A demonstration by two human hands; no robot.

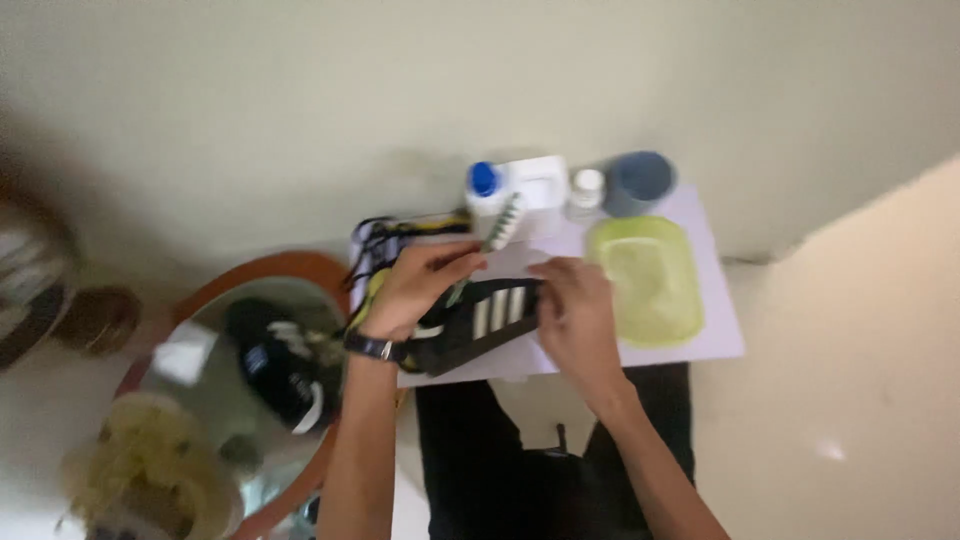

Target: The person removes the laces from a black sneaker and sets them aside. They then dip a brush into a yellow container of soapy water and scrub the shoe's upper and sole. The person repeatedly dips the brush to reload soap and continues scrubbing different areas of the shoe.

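At the far left sits a round orange basin (pixel 300 268) holding a second black shoe (pixel 275 365). Just right of it, the left hand (pixel 420 290), a watch at its wrist, pinches a toothbrush (pixel 500 228) in closed fingers, bristle end up. Between the hands lies a black shoe with white stripes (pixel 480 322) on a white sheet (pixel 715 340). The right hand (pixel 575 315) grips the shoe's right end. Further right rests a yellow-green tub (pixel 650 280).

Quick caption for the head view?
Left hand with brush and right hand hold a black shoe beside a green tub.
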